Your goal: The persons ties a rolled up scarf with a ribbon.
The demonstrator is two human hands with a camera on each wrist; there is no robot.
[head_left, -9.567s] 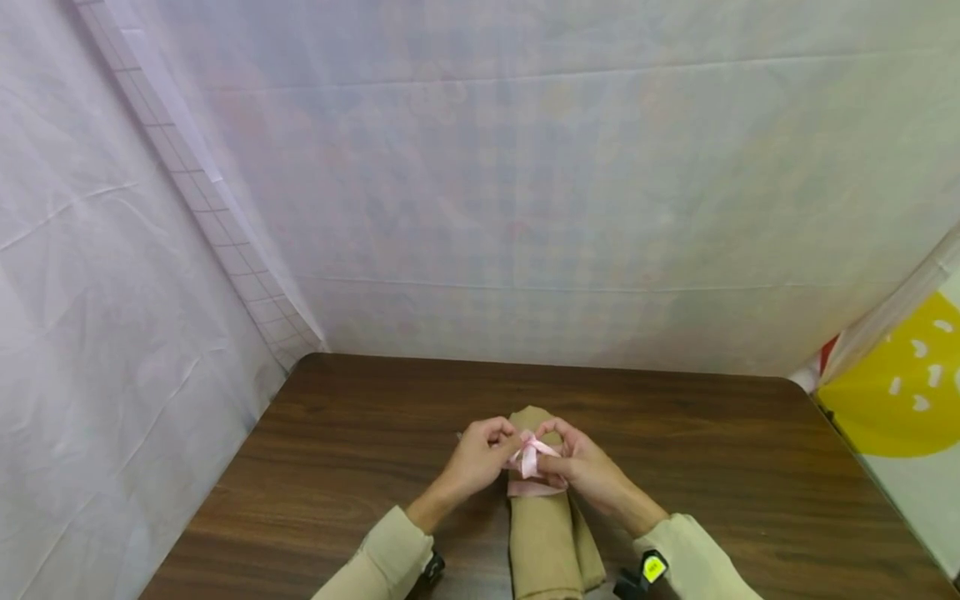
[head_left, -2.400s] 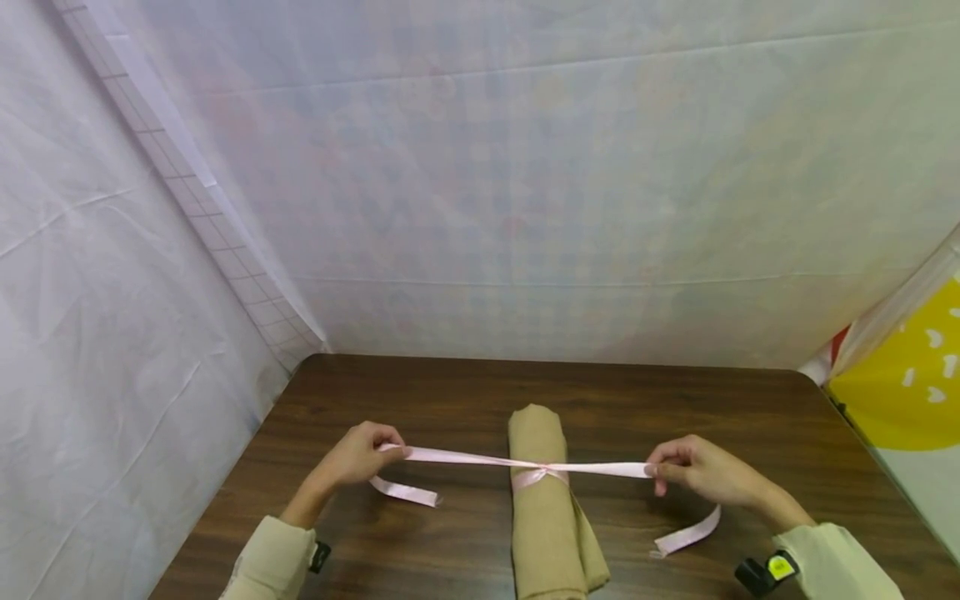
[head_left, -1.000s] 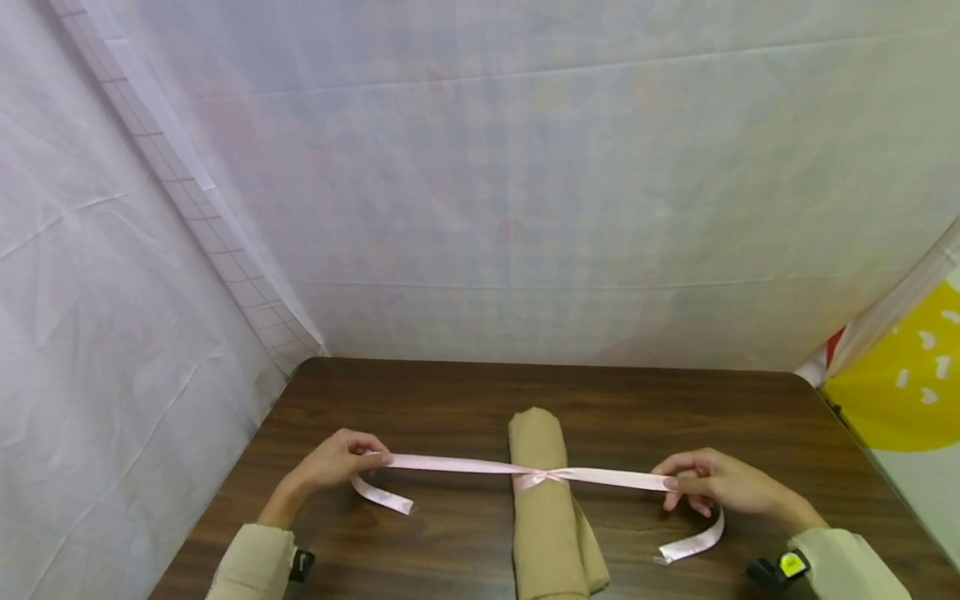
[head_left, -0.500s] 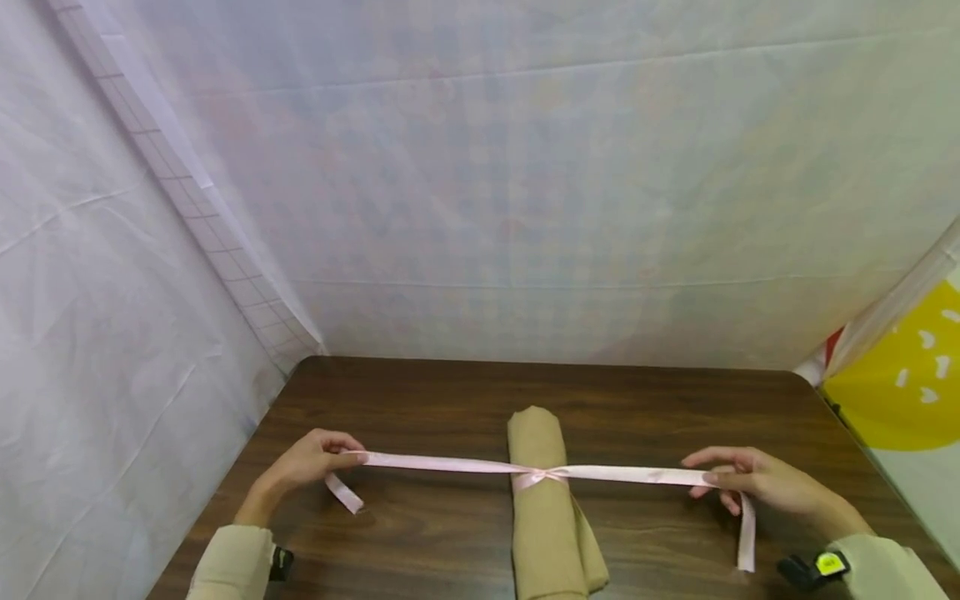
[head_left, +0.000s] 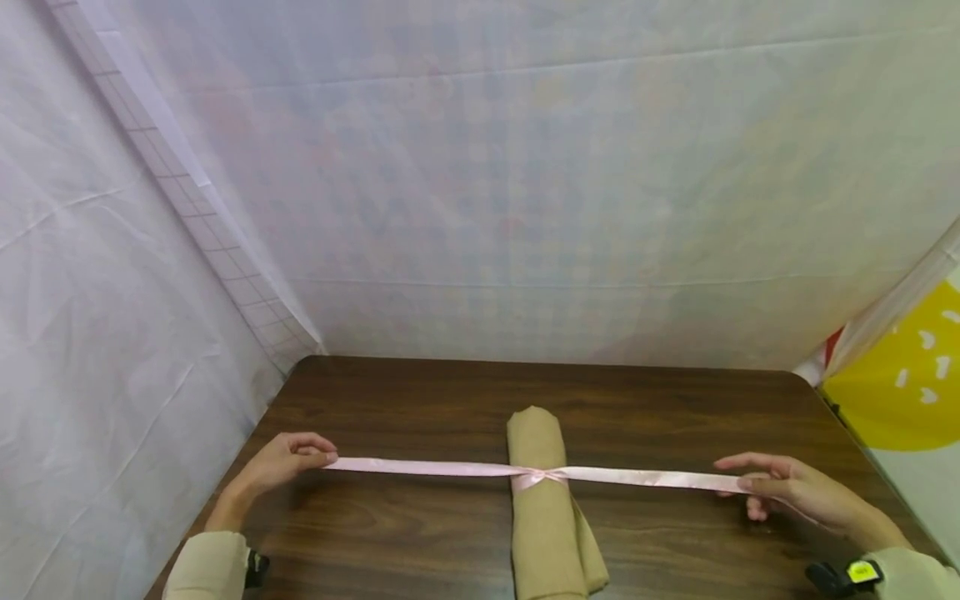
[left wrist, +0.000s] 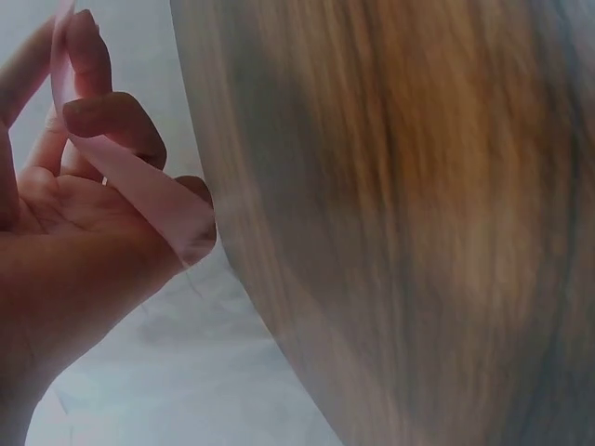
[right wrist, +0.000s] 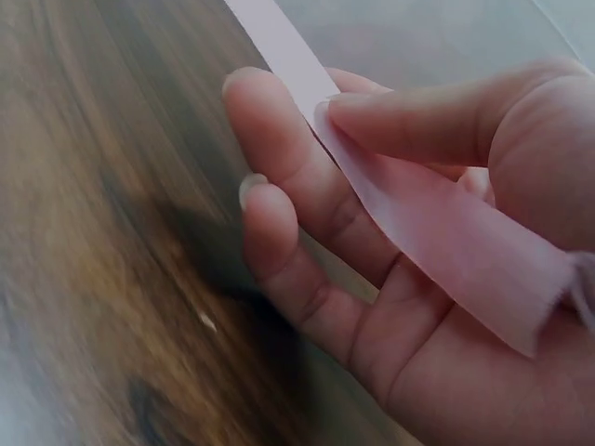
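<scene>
In the head view, a tan rolled cloth (head_left: 546, 533) lies lengthwise on the table, with a loose flap at its lower right. A pink satin ribbon (head_left: 427, 467) circles it and crosses in a single knot on top. My left hand (head_left: 279, 463) pinches the left tail between thumb and finger. On the other side, my right hand (head_left: 813, 497) pinches the right tail, its other fingers spread. Both tails run straight and nearly level. The left wrist view shows the ribbon's end (left wrist: 139, 181) across my fingers; in the right wrist view a frayed end (right wrist: 465, 246) lies over my palm.
The dark wood-grain table (head_left: 405, 400) has rounded far corners. White sheeting (head_left: 480, 208) hangs behind it and along the left. Yellow patterned material (head_left: 900, 383) shows at the right edge. Each sleeve cuff has a black device beside it.
Earlier, both hands worked close together at a bow; it is now undone to a single crossing. Over the last second both hands slid outward along the tails, leaving shorter ends. The roll stayed put.
</scene>
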